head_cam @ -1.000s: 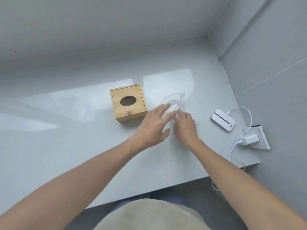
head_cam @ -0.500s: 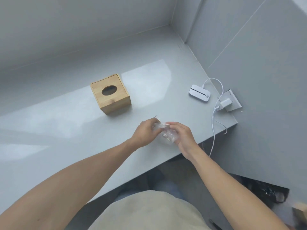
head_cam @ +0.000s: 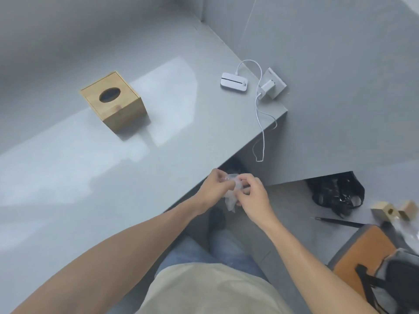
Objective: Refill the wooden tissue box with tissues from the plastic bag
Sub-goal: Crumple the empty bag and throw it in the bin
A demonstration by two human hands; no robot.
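Both hands pinch the plastic bag (head_cam: 230,197) just off the surface (head_cam: 90,177) edge.

Left hand (head_cam: 214,189) and right hand (head_cam: 252,197) each clench the crumpled film — thin, limp, likely slippery, so best taken near its mouth; the wooden tissue box (head_cam: 115,102) stands well apart.

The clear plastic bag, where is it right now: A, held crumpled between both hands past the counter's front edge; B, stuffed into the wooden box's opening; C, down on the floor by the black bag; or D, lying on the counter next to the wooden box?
A: the clear plastic bag is bunched between the left hand and right hand, beyond the counter edge, apart from the wooden box.
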